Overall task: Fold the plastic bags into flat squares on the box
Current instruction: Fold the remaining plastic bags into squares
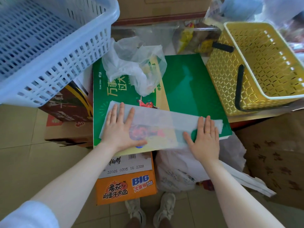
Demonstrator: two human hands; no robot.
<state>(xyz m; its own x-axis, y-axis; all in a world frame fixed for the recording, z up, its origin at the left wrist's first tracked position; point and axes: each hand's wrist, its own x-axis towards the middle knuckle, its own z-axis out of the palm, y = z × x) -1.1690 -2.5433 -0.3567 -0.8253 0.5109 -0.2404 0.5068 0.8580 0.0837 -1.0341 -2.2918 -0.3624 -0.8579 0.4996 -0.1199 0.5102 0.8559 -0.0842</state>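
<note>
Looking down, near edge: two pale shoes (150, 209) stand on the tiled floor (19, 129), just below an orange carton (126, 186) that sits under the near edge of the green box (189, 89).
Beside the orange carton: a white bag with print (177, 171) lies crumpled under the box's near right corner, and a plain brown carton (276, 155) stands to the right of it.
Left hand (120, 127): fingers straight and spread, palm flat on the left end of the folded bag (158, 127); grip apart, pressing, not curled round anything.
Right hand (204, 139): fingers straight, palm flat on the right end of the same bag, a gold ring (207, 132) on one finger; grip apart, pressing.
Folded bag: a clear, flattened long strip lying across the near edge of the green box, from its near left corner almost to its near right corner, the box's print showing through.
Loose bag (134, 66): clear and crumpled, resting on the far left part of the green box, apart from the folded one.
Left of the box: a brown carton (69, 111) with a white-blue basket (46, 41) tilted above it.
Right far corner: a yellow basket (256, 66) with black handles, just beside the box.
Farthest: packets in clear plastic (197, 40) and a cardboard box (161, 9) beyond the far edge.
</note>
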